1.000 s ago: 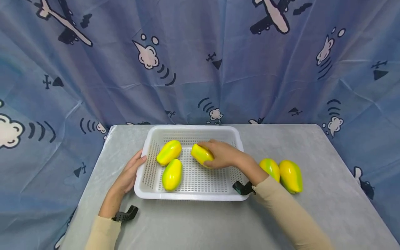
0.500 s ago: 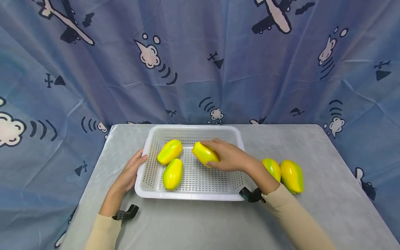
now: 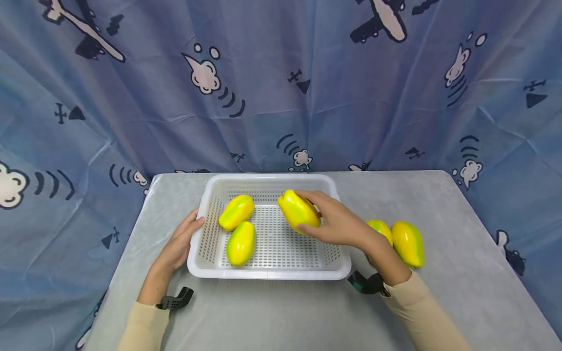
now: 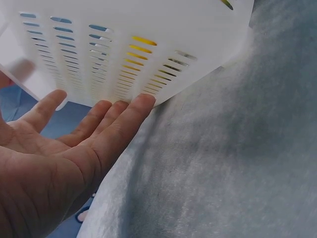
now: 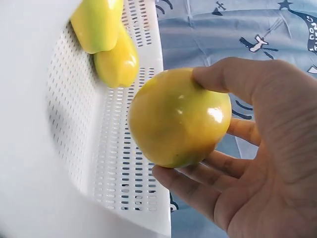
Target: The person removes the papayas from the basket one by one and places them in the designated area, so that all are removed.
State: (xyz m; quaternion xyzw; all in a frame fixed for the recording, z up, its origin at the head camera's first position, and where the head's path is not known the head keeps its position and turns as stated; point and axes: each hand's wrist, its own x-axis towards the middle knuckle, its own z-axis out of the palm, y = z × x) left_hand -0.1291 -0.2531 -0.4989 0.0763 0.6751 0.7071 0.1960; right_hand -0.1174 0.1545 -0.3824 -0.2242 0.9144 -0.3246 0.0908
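My right hand [image 3: 335, 219] grips a yellow-green papaya [image 3: 298, 209], held above the right half of the white slotted basket [image 3: 269, 274]. In the right wrist view, thumb and fingers spread around the rounded end of this papaya [image 5: 178, 119]. Two more papayas lie in the basket's left half, a rear papaya [image 3: 236, 212] and a front papaya [image 3: 241, 243] touching it. My left hand [image 3: 177, 243] rests against the basket's left side. In the left wrist view its fingers [image 4: 119, 126] lie mostly straight along the outer wall, the thumb by the rim.
Right of the basket, two papayas stand side by side on the grey table [image 3: 272, 317]: a left papaya [image 3: 380, 229], partly behind my right arm, and a right papaya [image 3: 407, 243]. A blue patterned curtain [image 3: 259, 87] hangs behind the table.
My right hand has raised the papaya from the basket floor and drawn it slightly to the right. The left hand and the other papayas keep their places.
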